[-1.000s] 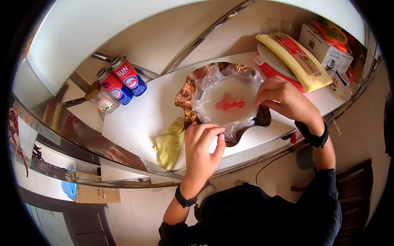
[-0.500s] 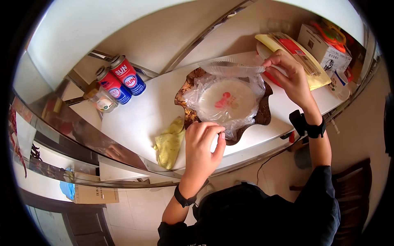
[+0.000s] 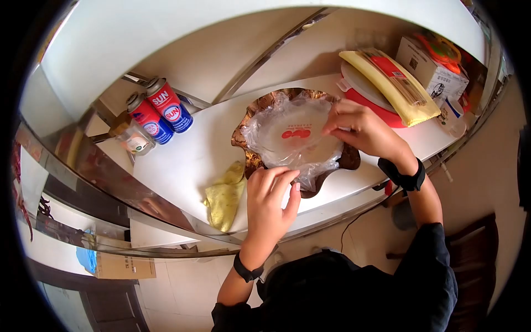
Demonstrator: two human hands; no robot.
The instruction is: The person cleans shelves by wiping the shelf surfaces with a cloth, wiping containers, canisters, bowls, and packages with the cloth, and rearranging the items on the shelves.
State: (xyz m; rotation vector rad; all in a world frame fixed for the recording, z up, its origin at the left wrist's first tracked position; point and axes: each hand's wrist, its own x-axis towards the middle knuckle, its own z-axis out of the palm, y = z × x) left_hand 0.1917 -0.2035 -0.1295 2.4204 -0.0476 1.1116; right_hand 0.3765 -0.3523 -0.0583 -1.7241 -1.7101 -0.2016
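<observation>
A brown, gold-patterned dish (image 3: 239, 139) with a wavy rim stands on the white surface. Crumpled clear plastic (image 3: 255, 130) lines it, around a round, pale, see-through piece (image 3: 282, 149) with a red printed mark. My right hand (image 3: 362, 128) is over the dish's right side, thumb and fingers closed on the edge of a clear plastic lid; the lid's outline is hard to make out. At the near rim is my left hand (image 3: 271, 196), fingers bent and thumb apart, with its fingertips beside the crumpled plastic. Left of it lies a yellow cloth (image 3: 224, 202).
Two red and blue SUN cans (image 3: 170, 105) and a glass jar (image 3: 135, 139) stand at the left. On the right, a yellow packet (image 3: 387, 83) rests over a red-rimmed container (image 3: 381, 113), near a white box (image 3: 428, 63). A wooden chair (image 3: 473, 260) stands behind right.
My right hand has come down and left from beyond the dish's far right rim. The clear lid, raised at the far side before, is now low over the dish. My left hand barely moved.
</observation>
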